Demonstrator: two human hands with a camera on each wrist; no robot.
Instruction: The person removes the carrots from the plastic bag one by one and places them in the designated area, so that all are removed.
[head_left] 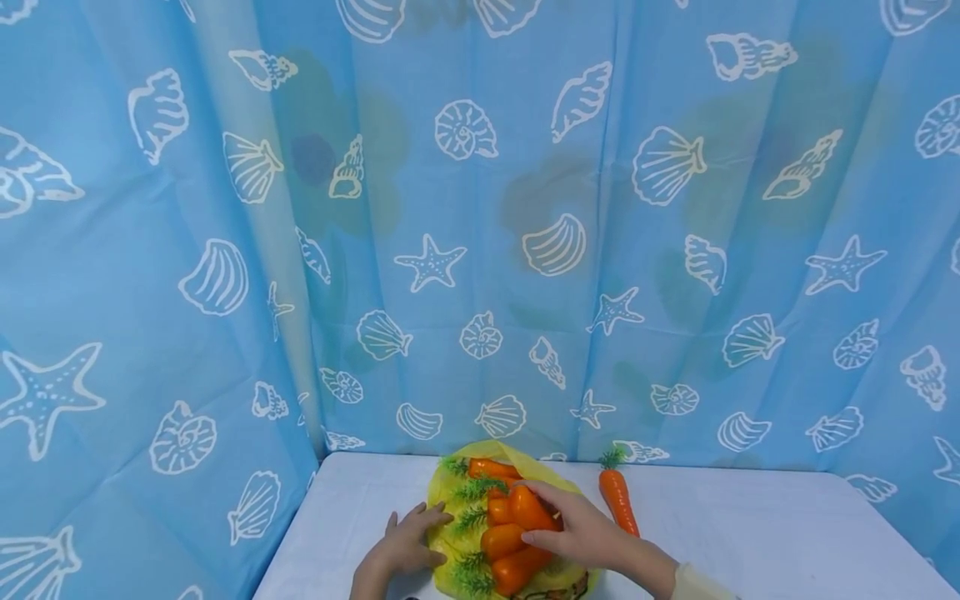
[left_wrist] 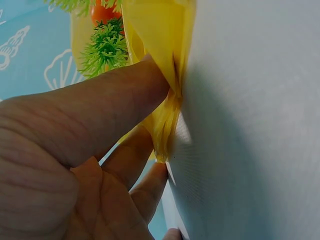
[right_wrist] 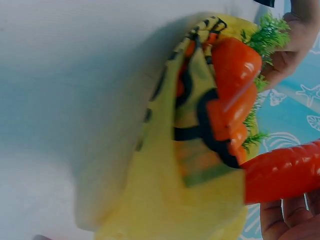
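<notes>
Head view: your right hand (head_left: 576,523) grips an orange carrot (right_wrist: 285,172), thumb and fingers on opposite sides of it, at the yellow bag (head_left: 442,546) on the white tabletop (head_left: 750,533). Right wrist view: one end of that carrot is hidden behind the bag's dark-printed plastic. Your left hand (head_left: 405,542) touches the bag's left edge, its grip loose, fingers and thumb spread apart. More carrots (right_wrist: 239,62) lie bunched at the bag, green tops (head_left: 472,575) toward your left hand; cannot tell how deep each sits. One loose carrot (head_left: 617,496) rests beyond your right forearm, leafy end toward the blue curtain (head_left: 480,250).
</notes>
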